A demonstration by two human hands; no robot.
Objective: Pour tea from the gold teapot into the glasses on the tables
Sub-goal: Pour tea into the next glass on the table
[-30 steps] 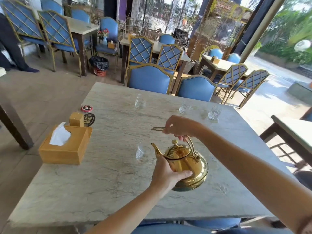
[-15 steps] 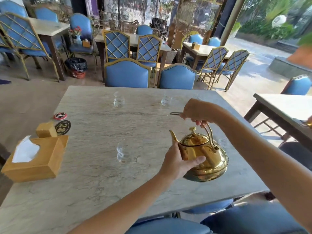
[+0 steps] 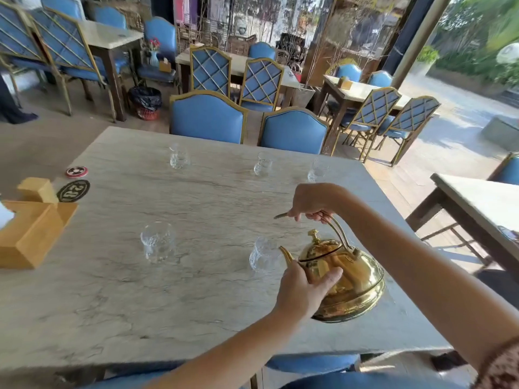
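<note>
Above the marble table point(image 3: 118, 290), right hand point(image 3: 311, 202) gripping gold teapot point(image 3: 351, 279) handle, left hand point(image 3: 304, 290) cupping its side

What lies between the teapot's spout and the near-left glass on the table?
In the head view, one glass stands just beyond the gold teapot spout; past it, bare marble table runs to the near-left glass.

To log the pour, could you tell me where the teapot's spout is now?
In the head view, the spout sits right of centre, beside the near-right glass.
</note>
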